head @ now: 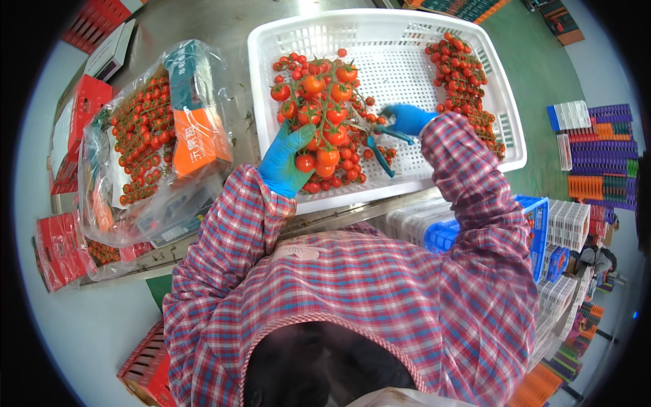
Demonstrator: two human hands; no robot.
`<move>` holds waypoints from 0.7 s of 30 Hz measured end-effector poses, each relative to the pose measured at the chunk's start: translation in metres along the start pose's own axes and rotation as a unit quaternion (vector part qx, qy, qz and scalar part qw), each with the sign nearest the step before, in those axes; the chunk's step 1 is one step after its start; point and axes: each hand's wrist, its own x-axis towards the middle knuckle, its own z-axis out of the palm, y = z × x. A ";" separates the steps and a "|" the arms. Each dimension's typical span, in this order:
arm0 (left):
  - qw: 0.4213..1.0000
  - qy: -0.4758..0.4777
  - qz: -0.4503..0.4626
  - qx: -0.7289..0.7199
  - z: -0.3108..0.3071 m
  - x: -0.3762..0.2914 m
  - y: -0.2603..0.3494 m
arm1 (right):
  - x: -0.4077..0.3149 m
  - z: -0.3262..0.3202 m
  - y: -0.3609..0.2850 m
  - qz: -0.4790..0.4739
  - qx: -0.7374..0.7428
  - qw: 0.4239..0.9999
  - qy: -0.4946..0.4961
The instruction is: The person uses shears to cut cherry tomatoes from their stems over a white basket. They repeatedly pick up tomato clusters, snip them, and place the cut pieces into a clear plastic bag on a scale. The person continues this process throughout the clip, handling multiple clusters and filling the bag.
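Observation:
My left hand [287,160], in a blue glove, holds up a vine of red and orange cherry tomatoes [325,119] over the left part of a white perforated plastic crate [386,191]. Right of the vine is my right hand [409,119], gloved in blue too and slightly blurred, at a pair of teal-handled snips [380,156]. Its fingers are partly hidden, so the grip on the handles is not clear. The blades point toward the vine's stem. More loose tomatoes lie beneath the held vine, and a row of tomato vines [460,84] lines the crate's right side.
Left of the crate, an orange and green carton [201,137] of tomato vines [145,137] sits in a clear plastic bag [152,224] on the metal table [236,81]. Red cartons [91,107] stand at the far left. Blue crates [536,229] and stacked white crates [569,224] are at the right.

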 end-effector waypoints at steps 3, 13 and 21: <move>0.999 -0.003 0.017 0.042 -0.004 -0.008 0.010 | 0.024 0.040 0.020 0.036 -0.095 0.993 -0.062; 0.995 0.024 0.072 0.060 -0.021 -0.037 0.038 | -0.070 -0.032 -0.023 0.032 0.370 0.925 -0.078; 0.991 0.013 0.058 0.121 -0.019 -0.037 0.041 | -0.133 0.028 -0.120 -0.303 0.547 0.733 -0.268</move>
